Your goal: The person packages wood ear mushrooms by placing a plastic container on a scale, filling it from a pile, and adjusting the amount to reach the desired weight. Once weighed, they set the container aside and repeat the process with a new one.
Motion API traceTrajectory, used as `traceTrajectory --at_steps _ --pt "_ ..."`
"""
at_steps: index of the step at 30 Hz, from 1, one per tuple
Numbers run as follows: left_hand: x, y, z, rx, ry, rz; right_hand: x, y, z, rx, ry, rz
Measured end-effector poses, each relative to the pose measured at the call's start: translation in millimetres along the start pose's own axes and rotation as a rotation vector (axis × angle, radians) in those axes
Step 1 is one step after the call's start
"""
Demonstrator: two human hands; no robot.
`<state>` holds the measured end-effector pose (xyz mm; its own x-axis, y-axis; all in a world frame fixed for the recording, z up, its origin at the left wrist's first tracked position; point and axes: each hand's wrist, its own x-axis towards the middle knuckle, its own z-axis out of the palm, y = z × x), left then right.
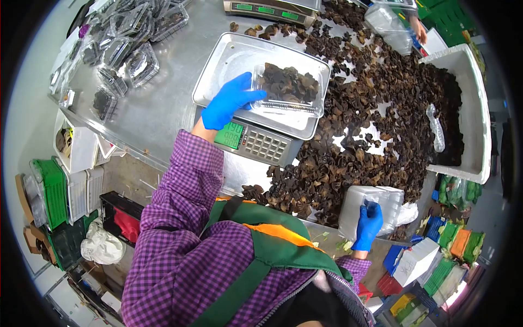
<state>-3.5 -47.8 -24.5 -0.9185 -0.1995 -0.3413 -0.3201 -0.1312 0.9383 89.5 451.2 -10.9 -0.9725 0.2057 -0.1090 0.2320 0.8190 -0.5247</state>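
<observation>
My left hand [229,101], in a blue glove, grips the near left edge of a clear plastic box [294,108]. Brown wood ear mushrooms [289,84] fill the box, which rests on the metal tray [218,60] of a digital scale [267,144]. The scale's green display is lit, but its figures are hard to read. My right hand [369,223], also blue-gloved, has its fingers curled against a stack of clear plastic boxes [351,210] at the table's near edge. Its fingertips look closed on the stack.
Loose wood ear mushrooms [348,169] cover the table's right half, spilling from a white foam box [482,120]. Filled plastic boxes [131,27] pile up at far left. A second scale [267,11] stands at the back. Another person's hand [418,30] shows at upper right.
</observation>
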Motion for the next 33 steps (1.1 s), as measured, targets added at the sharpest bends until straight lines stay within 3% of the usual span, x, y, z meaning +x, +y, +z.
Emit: traceTrajectory --at_steps 2,4,6,10,12,13,17,19,20,22,23,25,27,29,30,31,32,33 --pt "-2 1 -2 0.002 -0.028 -0.045 4 -6 -14 0.175 -0.041 0.041" --pt "2 -11 -8 -0.28 -0.159 -0.165 6 -38 -34 0.225 0.045 0.058" --pt "-11 0 -12 -0.351 -0.16 -0.138 8 -61 -48 0.29 0.152 -0.099" --pt "-1 -15 -48 -0.217 -0.053 0.128 15 -98 -43 0.374 0.259 -0.151" --pt "-5 -14 -73 -0.461 -0.002 0.216 19 -107 -32 0.256 0.212 -0.283" --pt "-7 -19 -89 0.073 0.205 0.408 20 -117 -24 0.184 0.237 -0.377" --pt "-11 -3 -162 0.011 0.421 0.544 19 -144 -1 0.298 0.115 -0.394" --pt "-21 25 -183 -0.951 0.498 0.378 21 -155 5 0.316 0.099 -0.413" --pt "-21 26 -195 -0.948 0.502 0.384 23 -158 8 0.323 0.088 -0.423" --pt "-14 17 -226 -1.031 0.738 0.44 25 -159 11 0.326 0.063 -0.417" --pt "-5 -8 -262 -0.964 0.677 0.526 25 -166 12 0.336 0.053 -0.454" --pt "16 -49 -306 -0.031 0.952 0.655 32 -167 12 0.263 0.063 -0.599" --pt "0 -43 -318 0.473 1.03 0.438 33 -178 15 0.289 0.05 -0.59" --pt "4 -55 -339 0.671 0.954 0.568 36 -196 22 0.334 0.05 -0.66" --pt "15 -68 -360 0.396 0.873 0.627 36 -205 27 0.375 0.046 -0.684" --pt "14 -45 -333 -0.327 0.884 0.383 37 -211 32 0.364 -0.001 -0.74" --pt "7 -41 -313 -0.281 0.817 0.374 39 -216 39 0.353 -0.041 -0.789" --pt "-4 -12 -249 -0.213 0.864 0.398 41 -225 46 0.321 -0.103 -0.845"
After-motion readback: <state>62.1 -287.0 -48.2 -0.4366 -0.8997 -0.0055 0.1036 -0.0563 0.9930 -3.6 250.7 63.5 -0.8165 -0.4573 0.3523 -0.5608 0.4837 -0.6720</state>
